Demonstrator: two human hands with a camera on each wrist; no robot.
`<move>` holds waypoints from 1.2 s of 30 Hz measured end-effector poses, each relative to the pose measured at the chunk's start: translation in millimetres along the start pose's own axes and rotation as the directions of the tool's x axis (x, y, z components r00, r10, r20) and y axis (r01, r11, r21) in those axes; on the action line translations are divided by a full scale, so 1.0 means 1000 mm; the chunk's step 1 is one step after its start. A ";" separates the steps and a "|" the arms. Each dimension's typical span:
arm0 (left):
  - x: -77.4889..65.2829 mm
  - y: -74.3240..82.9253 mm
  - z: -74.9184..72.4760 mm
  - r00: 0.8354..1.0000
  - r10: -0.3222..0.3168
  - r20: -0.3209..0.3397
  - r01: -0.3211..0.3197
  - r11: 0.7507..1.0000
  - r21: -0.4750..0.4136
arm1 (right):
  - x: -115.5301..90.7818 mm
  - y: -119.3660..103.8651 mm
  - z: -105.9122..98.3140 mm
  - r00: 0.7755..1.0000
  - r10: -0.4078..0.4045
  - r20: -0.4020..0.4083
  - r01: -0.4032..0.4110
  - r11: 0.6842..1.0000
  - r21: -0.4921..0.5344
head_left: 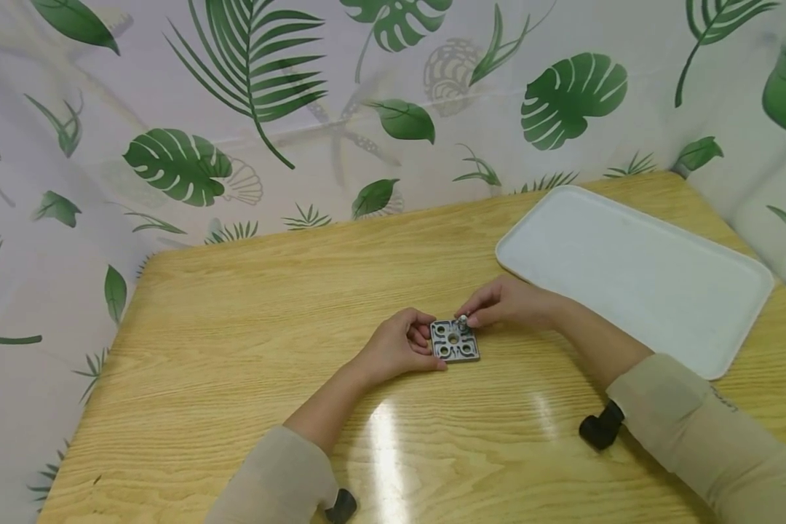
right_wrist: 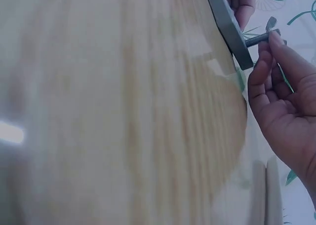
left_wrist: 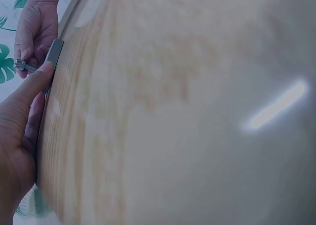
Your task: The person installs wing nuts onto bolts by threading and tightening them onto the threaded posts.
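A square grey metal plate [head_left: 454, 340] with several round holes lies on the wooden table, seen edge-on in both wrist views. My left hand [head_left: 396, 346] grips it from the left, thumb at the near edge and fingers at the far left corner. At the plate's far right corner stands a small metal screw [head_left: 462, 322]. In the right wrist view the screw [right_wrist: 259, 39] shows a threaded shank and what looks like a winged head. My right hand [head_left: 507, 304] pinches it between thumb and fingers. How deep the screw sits is hidden.
A white rectangular tray [head_left: 635, 269] lies at the right of the wooden table [head_left: 268, 291], beyond the right forearm. Behind the table hangs a leaf-patterned cloth [head_left: 340, 145]. A black device [head_left: 601, 426] sits under the right cuff, another [head_left: 342, 505] by the left.
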State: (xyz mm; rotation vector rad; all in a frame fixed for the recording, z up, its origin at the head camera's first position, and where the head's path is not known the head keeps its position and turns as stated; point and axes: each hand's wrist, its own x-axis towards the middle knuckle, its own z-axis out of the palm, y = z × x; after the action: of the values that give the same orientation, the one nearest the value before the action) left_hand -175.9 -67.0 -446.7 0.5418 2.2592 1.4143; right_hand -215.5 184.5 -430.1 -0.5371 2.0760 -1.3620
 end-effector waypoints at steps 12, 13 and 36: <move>0.001 -0.001 0.001 1.000 -0.001 -0.002 0.001 1.000 0.013 | -0.011 0.015 0.037 0.900 -0.084 -0.427 0.141 0.985 0.103; 0.001 -0.001 0.001 1.000 -0.002 -0.002 0.002 1.000 0.013 | -0.012 0.015 0.042 0.881 -0.094 -0.463 0.153 0.984 0.093; 0.000 0.000 0.001 1.000 0.007 -0.003 -0.007 0.999 0.054 | -0.026 0.007 0.084 0.685 -0.096 -0.722 0.078 0.995 -0.058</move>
State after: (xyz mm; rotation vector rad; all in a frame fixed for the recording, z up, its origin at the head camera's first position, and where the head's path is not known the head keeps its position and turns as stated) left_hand -175.7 -66.4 -447.4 0.5653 2.3060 1.3622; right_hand -140.2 146.4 -455.0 -0.0788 2.7139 -1.8159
